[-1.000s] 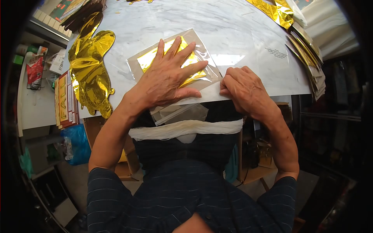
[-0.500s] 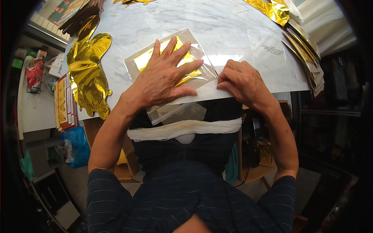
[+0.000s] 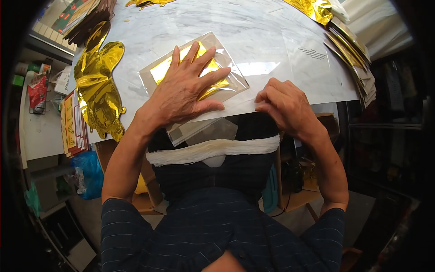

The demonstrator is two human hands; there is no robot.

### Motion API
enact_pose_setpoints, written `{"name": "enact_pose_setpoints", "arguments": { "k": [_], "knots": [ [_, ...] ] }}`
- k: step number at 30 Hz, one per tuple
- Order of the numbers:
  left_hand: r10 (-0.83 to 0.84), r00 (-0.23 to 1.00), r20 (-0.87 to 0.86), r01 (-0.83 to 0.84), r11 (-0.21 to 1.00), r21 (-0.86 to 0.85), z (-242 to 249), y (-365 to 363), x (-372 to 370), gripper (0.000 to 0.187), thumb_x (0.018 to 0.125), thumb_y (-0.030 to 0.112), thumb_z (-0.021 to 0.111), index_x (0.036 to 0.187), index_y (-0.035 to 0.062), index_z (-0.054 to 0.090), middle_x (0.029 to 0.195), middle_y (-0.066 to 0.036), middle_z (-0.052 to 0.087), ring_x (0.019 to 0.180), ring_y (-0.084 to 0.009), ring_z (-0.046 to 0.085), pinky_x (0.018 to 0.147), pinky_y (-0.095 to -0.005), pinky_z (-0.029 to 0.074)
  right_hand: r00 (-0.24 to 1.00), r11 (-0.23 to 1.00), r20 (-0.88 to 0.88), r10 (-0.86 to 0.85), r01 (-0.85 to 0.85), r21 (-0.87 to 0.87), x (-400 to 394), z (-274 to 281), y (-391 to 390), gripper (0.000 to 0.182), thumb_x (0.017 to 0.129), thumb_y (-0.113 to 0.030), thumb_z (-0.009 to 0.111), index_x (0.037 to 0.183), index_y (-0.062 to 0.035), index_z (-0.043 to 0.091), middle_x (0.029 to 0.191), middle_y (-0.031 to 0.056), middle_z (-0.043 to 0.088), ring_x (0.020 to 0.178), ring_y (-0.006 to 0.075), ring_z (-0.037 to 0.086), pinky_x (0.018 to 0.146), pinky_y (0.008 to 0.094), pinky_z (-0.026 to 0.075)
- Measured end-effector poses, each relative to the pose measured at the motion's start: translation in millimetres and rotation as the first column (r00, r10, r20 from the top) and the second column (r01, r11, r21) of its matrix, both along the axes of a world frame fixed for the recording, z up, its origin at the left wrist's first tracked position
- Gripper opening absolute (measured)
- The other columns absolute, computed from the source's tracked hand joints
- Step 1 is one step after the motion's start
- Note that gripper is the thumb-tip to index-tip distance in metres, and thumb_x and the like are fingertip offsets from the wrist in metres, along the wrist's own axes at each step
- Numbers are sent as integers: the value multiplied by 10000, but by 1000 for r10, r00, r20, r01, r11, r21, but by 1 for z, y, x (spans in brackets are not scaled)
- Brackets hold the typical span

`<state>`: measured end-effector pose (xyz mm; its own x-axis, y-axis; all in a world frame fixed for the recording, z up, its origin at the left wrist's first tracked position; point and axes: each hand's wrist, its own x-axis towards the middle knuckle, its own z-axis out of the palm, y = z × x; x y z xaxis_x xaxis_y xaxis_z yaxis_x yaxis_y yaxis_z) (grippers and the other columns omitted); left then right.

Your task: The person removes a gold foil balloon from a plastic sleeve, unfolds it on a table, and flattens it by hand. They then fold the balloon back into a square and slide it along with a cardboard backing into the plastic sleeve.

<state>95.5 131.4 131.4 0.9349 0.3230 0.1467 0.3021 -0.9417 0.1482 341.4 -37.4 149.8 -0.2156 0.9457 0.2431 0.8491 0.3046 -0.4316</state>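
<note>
My left hand (image 3: 188, 84) lies flat with fingers spread on a clear plastic bag (image 3: 232, 81). Inside that bag is a folded sheet of shiny gold foil (image 3: 158, 71), partly covered by the hand. To the right of the bag, near the table's front edge, is my right hand (image 3: 284, 103). Its thumb and fingers are curled together in a pinch, apart from the bag; anything between the fingertips is too small to make out. More clear bags, one with printed text (image 3: 312, 53), lie flat on the table beyond it.
A crumpled gold foil balloon (image 3: 99, 81) lies at the table's left. Flat packets (image 3: 355, 63) are stacked at the right edge, brown ones (image 3: 88, 20) at far left. A bundle of white strands (image 3: 213, 151) and a clear bag (image 3: 213, 130) rest on my lap.
My right hand has moved off the bag's right corner, and a small gap now shows there. The left hand stays spread on the bag. The whole view has shifted slightly.
</note>
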Motion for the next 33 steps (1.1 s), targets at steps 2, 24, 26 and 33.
{"name": "enact_pose_setpoints", "arguments": {
  "k": [2, 24, 26, 33],
  "knots": [
    [3, 1000, -5, -3, 1000, 0, 2, 0, 1, 800, 875, 711, 638, 1544, 297, 496, 1657, -179, 330, 1551, -473, 216, 1257, -666, 96, 995, 997, -68, -72, 70, -30, 1, 1, 9, 207, 857, -170, 796, 954, -78, 638, 894, 69, 607, 789, 283, 613, 752, 406, 470],
    [-19, 999, 40, 19, 1000, -4, -4, 2, -1, 780, 885, 707, 630, 1535, 293, 508, 1659, -189, 334, 1560, -473, 200, 1255, -670, 89, 878, 769, -235, 416, -478, -425, -69, -31, -97, 185, 939, -196, 700, 885, -71, 573, 862, 93, 553, 772, 271, 581, 718, 392, 452],
    [-8, 999, 51, 9, 1000, -8, -5, 2, -2, 782, 881, 709, 632, 1533, 295, 513, 1660, -189, 335, 1562, -471, 197, 1256, -669, 86, 892, 746, -236, 386, -452, -488, -58, -53, -123, 185, 941, -192, 706, 898, -66, 578, 873, 110, 569, 767, 298, 597, 703, 418, 465],
    [-10, 955, 296, 106, 945, -310, -5, 20, -1, 760, 897, 655, 679, 1515, 236, 540, 1621, -182, 423, 1546, -414, 297, 1255, -654, 147, 972, 928, -74, -224, 189, -320, -23, -38, -100, 92, 914, -9, 663, 996, -32, 628, 876, 150, 644, 806, 382, 678, 700, 453, 540]
  ]
}}
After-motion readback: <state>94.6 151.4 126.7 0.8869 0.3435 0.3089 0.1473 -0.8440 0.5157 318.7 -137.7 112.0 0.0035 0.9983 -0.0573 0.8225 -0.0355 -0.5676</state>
